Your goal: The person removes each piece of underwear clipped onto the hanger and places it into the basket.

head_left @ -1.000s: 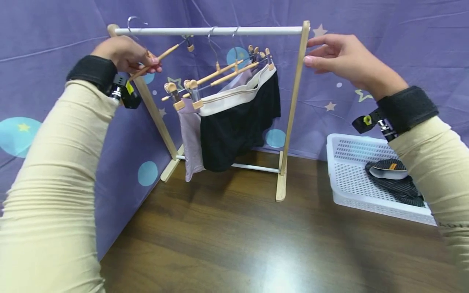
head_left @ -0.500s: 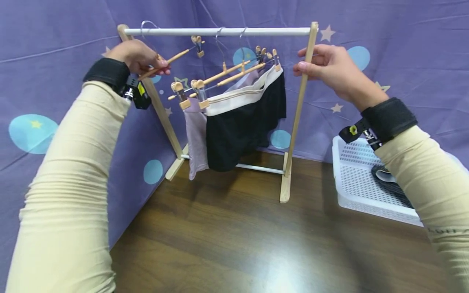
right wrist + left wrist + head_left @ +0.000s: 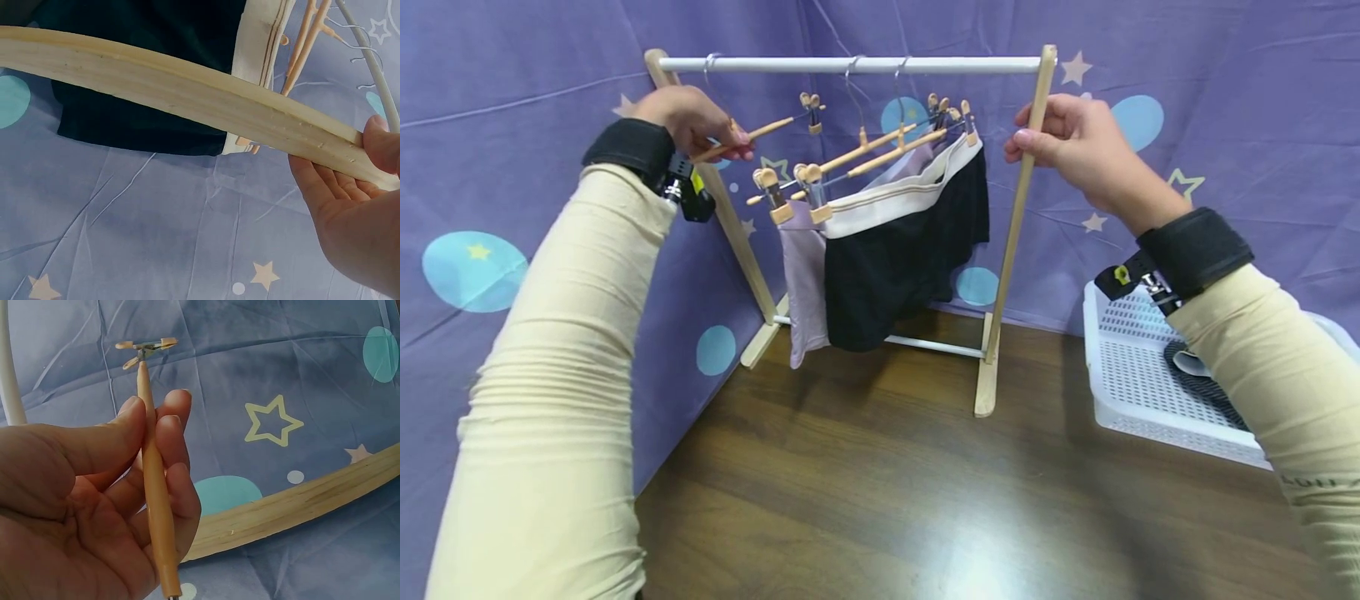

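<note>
My left hand [image 3: 696, 125] holds the wooden bar of a clip hanger [image 3: 771, 127] near the rack's left end. No garment shows in the hanger's visible far clips; its hook sits at the white rail [image 3: 790, 64]. In the left wrist view, thumb and curled fingers close around the bar [image 3: 159, 519]. My right hand [image 3: 1078, 146] grips the rack's right wooden post [image 3: 1018, 196] between thumb and fingers, seen also in the right wrist view. Between the hands hang black shorts [image 3: 902, 267] with a pale waistband and a lilac garment [image 3: 805, 287] behind them, each clipped to a hanger.
A white plastic basket [image 3: 1096, 367] stands on the wooden table [image 3: 850, 492] at right, partly behind my right forearm. Inside it lies a dark striped garment [image 3: 1183, 375]. A purple patterned cloth [image 3: 572, 50] lines the back and left side.
My left hand has lowered the hanger, and its hook has come down from above the rail onto it. My right hand has moved from beside the post to gripping it. The view shifted slightly.
</note>
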{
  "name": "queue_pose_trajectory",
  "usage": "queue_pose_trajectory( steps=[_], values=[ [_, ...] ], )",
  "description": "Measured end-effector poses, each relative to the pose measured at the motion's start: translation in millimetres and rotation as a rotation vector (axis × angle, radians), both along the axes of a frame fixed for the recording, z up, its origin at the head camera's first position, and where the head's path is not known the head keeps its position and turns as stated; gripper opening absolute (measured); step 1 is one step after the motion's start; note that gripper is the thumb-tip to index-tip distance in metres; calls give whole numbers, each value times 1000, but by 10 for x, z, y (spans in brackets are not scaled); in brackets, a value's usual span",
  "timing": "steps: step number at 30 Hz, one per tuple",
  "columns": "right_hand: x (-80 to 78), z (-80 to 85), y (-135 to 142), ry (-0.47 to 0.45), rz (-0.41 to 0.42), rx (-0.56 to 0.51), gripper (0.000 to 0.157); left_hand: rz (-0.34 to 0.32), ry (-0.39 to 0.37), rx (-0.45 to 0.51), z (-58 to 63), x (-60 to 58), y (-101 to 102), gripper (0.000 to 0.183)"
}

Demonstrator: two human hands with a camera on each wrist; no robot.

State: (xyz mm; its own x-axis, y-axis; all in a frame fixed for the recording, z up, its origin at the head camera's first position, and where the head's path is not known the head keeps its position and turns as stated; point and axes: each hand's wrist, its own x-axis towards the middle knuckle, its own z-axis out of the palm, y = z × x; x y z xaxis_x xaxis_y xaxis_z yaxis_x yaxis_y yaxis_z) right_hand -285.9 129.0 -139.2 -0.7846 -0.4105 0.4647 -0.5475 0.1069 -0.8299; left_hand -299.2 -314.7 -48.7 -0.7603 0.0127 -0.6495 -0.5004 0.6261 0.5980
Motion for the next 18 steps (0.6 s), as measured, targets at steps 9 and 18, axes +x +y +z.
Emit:
queue_pose_trajectory(
  steps=[9, 18],
  values=[
    [-2, -18, 1, 2, 10, -14, 6, 29, 26, -1, -6, 104, 42, 57],
    [-9, -17, 2, -11, 17, -35, 8, 16, 20, -41, 5, 119, 26, 56]
  ],
)
